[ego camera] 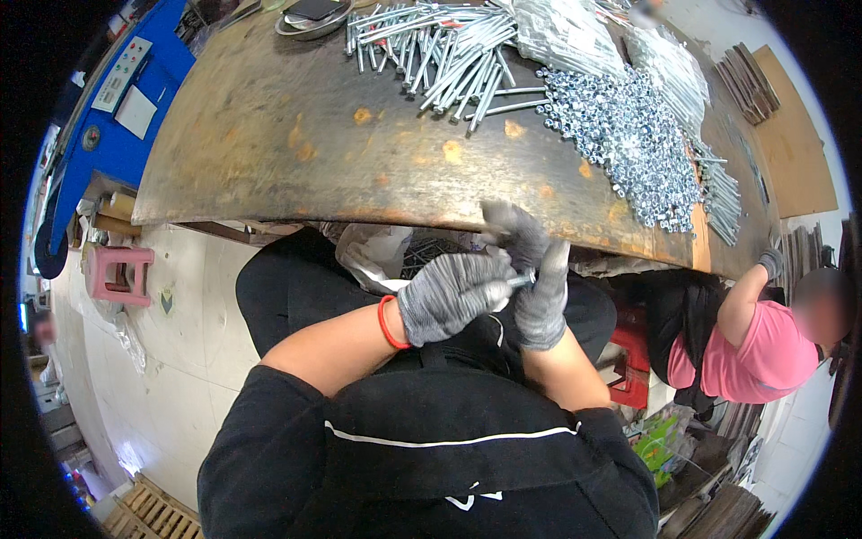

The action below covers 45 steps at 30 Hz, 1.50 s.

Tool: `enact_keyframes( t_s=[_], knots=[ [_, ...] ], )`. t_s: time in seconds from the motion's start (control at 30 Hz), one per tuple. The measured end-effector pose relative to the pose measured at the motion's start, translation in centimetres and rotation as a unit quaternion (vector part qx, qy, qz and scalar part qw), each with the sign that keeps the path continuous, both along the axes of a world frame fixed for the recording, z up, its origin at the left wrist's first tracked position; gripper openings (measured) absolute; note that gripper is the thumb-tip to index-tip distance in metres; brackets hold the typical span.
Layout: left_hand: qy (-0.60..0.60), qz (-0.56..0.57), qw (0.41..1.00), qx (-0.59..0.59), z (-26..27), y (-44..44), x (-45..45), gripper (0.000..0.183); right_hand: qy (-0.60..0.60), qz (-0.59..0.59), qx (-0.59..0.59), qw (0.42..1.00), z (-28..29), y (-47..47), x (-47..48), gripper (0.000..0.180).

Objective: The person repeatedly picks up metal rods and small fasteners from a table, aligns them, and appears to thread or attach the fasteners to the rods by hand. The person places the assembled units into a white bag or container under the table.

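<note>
My left hand (444, 296), in a grey knitted glove with a red cord at the wrist, is closed around a metal bolt (520, 279) whose end sticks out to the right. My right hand (535, 283), also gloved and partly blurred, is raised beside that end, its fingers apart; whether it touches the bolt is unclear. Both hands are over my lap at the table's front edge. On the worn table (323, 155) lie a heap of long bolts (458, 60) and, right of it, a large pile of small metal nuts (626, 128).
Plastic bags of hardware (566, 34) lie behind the nuts. A metal bowl (313, 30) holds a dark object at the back left. A co-worker in a pink shirt (774, 350) sits at the right. A pink stool (120, 276) and blue machine (114, 128) are at the left.
</note>
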State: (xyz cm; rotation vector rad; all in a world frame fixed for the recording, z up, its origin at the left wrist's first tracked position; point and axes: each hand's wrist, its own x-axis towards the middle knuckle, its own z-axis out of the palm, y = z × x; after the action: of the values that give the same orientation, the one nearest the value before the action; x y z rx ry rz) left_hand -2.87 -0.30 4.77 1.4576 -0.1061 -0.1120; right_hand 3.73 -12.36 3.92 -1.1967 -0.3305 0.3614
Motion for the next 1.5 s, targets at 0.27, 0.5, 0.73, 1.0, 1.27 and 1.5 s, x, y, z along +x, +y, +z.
enact_keyframes(
  t_s=[0.27, 0.5, 0.73, 1.0, 1.27, 1.5],
  knots=[
    [0.19, 0.164, 0.96, -0.121, -1.5, 4.8, 2.1, 0.023, -0.335, 0.07, -0.196, 0.919, -1.0, -2.0, 0.3, 0.05],
    [0.117, -0.079, 0.978, -0.151, -1.4, 1.7, 1.4, 0.03, -0.15, 0.124, -0.004, 0.981, -0.2, -3.3, 1.6, 0.028],
    [-0.105, 0.163, 0.98, 0.052, -1.9, -1.3, 0.8, 0.015, -0.102, -0.063, 0.02, 0.993, 0.4, -1.8, -0.1, 0.017],
    [0.055, 0.05, 0.972, -0.224, -0.8, -0.5, 1.2, 0.035, -0.036, -0.005, 0.08, 0.996, 1.3, -0.9, 0.3, 0.032],
    [0.066, -0.104, 0.985, -0.118, -1.0, 0.1, 0.6, 0.042, -0.152, 0.127, 0.129, 0.972, 1.7, -2.5, 1.1, 0.032],
    [-0.131, -0.131, 0.97, 0.158, -3.6, -0.5, 0.6, 0.04, -0.146, 0.247, 0.101, 0.953, 4.6, -2.0, 0.1, 0.043]
  ],
)
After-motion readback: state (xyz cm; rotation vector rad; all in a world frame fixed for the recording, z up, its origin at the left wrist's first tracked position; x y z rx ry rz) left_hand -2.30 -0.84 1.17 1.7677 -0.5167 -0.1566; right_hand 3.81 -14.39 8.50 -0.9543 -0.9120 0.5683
